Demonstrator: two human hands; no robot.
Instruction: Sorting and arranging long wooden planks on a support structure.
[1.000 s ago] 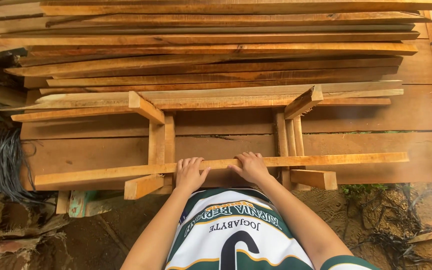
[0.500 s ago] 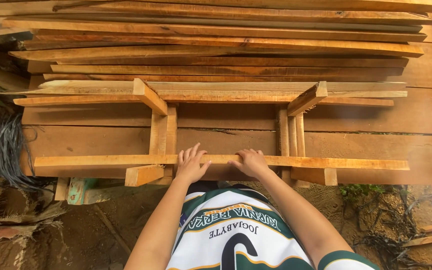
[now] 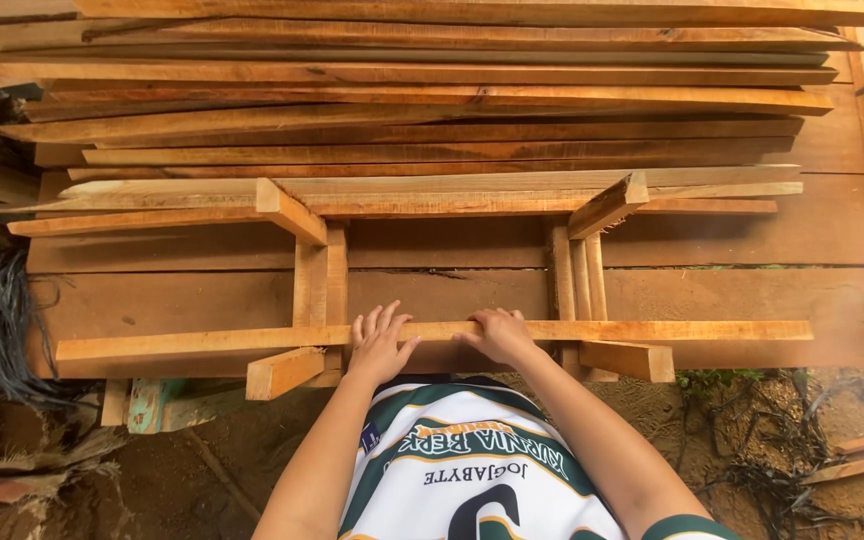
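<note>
1. Head view, hands: left hand (image 3: 380,345) lies flat on the long front rail (image 3: 652,329), fingers spread and resting on top, not curled round it. Right hand (image 3: 500,335) is just beside it, fingers bent over the rail's far edge and pressing down; whether the thumb closes underneath cannot be told.

2. Head view, the work: the rail runs crosswise directly under both hands, laid across two pairs of upright slats, the left slats (image 3: 320,280) and the right slats (image 3: 579,275), which reach away from the hands to a far rail (image 3: 432,190). Short angled blocks project at the corners, one near block (image 3: 285,372) below the left hand.

3. Head view, surroundings: beyond the frame, a stack of planks (image 3: 432,90). The frame rests on a broad board table (image 3: 752,300). A dark bundle of wires (image 3: 2,320) lies well off to the left.

4. Risk, as judged: both hands sit close together near mid-rail, leaving the long ends unrestrained. Uneven pressure could pivot the rail off square on the slats. Rough sawn edges could put splinters into bare fingers.
</note>
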